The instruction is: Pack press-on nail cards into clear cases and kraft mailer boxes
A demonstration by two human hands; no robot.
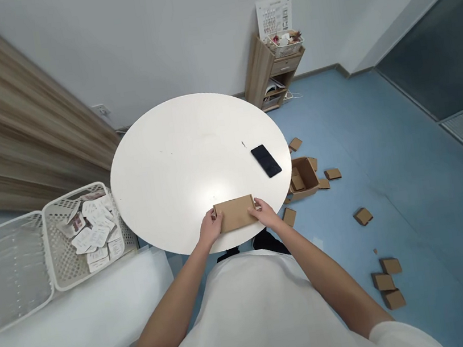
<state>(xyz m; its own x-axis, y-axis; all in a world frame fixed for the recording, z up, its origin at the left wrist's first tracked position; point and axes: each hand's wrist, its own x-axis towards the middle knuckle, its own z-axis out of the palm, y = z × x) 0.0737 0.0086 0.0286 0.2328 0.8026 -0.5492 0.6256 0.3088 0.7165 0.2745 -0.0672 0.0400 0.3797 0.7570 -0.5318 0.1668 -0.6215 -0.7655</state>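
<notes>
A flat brown cardboard box [235,214] is at the near edge of the round white table [185,151]. Its lid looks closed. My left hand [210,226] grips the box's left end, thumb on top and fingers around the side. At the right end my right hand [264,212] holds it the same way, with the thumb over the top face. Whether the box's underside touches the tabletop is hidden. A black phone [266,160] lies on the table, beyond my right hand.
Left of the table, a white basket [66,271] holds printed cards and packets; beside it is another white basket [3,220]. On the blue floor at right are an open carton [310,179] and several small boxes [394,299]. A wooden cabinet [258,72] stands by the wall.
</notes>
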